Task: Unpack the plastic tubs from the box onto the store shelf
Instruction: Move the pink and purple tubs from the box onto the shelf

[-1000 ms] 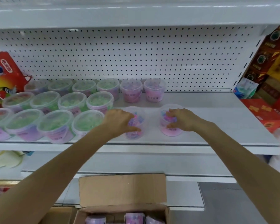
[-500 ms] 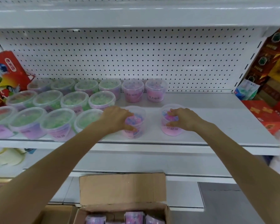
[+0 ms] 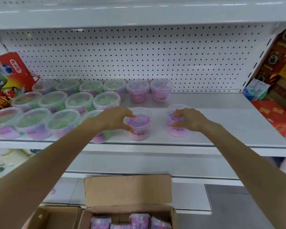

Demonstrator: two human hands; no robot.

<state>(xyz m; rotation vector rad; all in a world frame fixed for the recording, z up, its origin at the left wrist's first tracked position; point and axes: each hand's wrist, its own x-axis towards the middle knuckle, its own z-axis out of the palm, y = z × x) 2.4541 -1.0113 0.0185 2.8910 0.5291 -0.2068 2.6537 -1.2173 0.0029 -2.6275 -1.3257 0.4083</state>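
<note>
My left hand [image 3: 118,119] grips the lid edge of one pink tub [image 3: 137,125], and my right hand [image 3: 189,120] grips another pink tub [image 3: 177,124]; both stand upright near the front of the shelf [image 3: 229,123], apart from each other. Green tubs [image 3: 56,111] crowd the left side (two more pink ones sit behind). The open box [image 3: 129,204] below holds further tubs.

- We see bright, even light with only faint shadows on the shelf [image 3: 221,116].
- Above it, glare streaks the upper shelf edge [image 3: 139,12].
- Toward the frame edges, lines bow and detail smears; tub labels read soft.
</note>
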